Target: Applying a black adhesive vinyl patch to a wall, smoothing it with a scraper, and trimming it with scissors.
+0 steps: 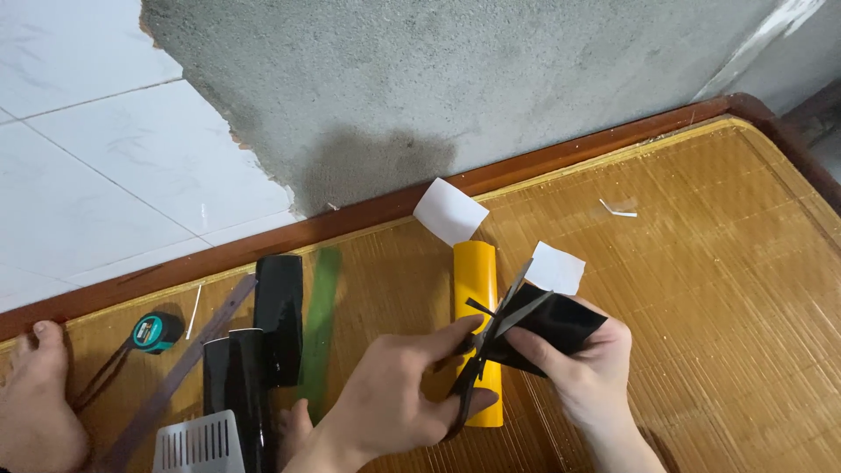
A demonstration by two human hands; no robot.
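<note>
Over the mat [701, 263], left hand [399, 394] grips scissors [491, 342]; right hand [587, 368] pinches black sheet [556, 324].

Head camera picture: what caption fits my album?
Left hand works scissors through a black sheet held by right hand.

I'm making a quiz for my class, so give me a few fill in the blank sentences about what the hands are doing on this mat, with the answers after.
1. The left hand works a pair of ____ with black handles.
2. The right hand holds a glossy sheet whose colour is ____.
3. Under the hands lies a strip coloured ____.
4. The teal tape measure lies near a bare ____ on the woven mat.

Missing words: scissors; black; yellow; foot
</note>
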